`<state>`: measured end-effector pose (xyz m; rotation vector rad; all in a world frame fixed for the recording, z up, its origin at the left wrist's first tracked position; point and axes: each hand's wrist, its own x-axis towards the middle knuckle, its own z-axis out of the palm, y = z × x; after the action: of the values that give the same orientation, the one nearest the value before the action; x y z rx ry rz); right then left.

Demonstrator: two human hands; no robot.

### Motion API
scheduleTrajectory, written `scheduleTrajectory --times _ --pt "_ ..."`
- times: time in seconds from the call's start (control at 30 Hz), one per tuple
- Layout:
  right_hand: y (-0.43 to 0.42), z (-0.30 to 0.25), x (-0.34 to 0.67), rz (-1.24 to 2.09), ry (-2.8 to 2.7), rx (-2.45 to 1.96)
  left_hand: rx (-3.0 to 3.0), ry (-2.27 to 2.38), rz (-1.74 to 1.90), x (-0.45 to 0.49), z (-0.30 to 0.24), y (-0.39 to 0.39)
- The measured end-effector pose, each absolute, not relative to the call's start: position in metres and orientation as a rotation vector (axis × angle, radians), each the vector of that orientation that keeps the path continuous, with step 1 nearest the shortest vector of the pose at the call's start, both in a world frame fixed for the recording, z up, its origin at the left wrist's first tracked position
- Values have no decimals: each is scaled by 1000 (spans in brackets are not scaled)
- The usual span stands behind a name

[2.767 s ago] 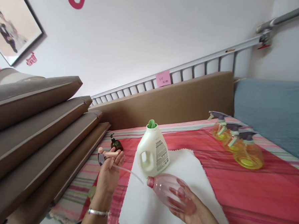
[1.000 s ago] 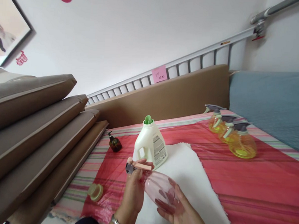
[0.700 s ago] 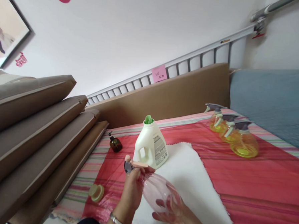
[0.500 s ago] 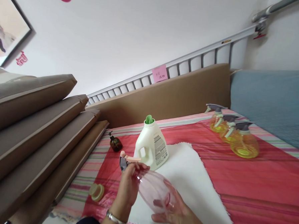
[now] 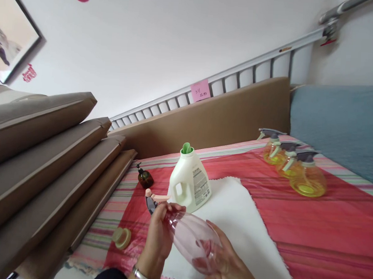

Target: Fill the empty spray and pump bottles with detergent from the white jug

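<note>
Several fat brown cushions (image 5: 51, 157) are piled up on the left. Next come a round greenish cap (image 5: 121, 238) and a little brown pump bottle (image 5: 145, 179). A spray top (image 5: 152, 199) pokes past the left hand (image 5: 160, 234), which is wrapped around the neck of a tipped pink bottle (image 5: 188, 238). That is over a white cloth (image 5: 244, 226), by a big white jug (image 5: 186, 183). The right hand (image 5: 225, 262) hugs its fat end. Three yellow spray bottles (image 5: 286, 167) stand furthest right.

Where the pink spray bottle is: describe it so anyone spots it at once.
Find the white cloth on the red sheet. Over it, the pink spray bottle is held tilted, left hand at its neck, right hand near its base. Its pink body sets it apart from the upright yellow spray bottles.
</note>
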<state>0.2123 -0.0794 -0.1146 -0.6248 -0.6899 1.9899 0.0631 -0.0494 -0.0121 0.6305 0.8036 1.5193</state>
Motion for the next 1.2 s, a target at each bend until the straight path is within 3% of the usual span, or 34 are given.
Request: scheduleTrajectory --times 0.27,0.53,0.77,1.03,1.2 --pt "-88 -86 219 2369 -420 -717 680 862 1480 64 -20 -55" --pt "-85 -108 209 2177 -650 -768 684 891 1537 66 -21 -55" --pt "-91 -107 215 2183 -722 -689 690 868 1459 62 -18 -57" --pt "-91 -94 216 2496 -274 -643 728 885 1422 61 -22 -59" --pt "-91 -101 214 2332 -492 -599 712 913 1397 59 -23 -57"
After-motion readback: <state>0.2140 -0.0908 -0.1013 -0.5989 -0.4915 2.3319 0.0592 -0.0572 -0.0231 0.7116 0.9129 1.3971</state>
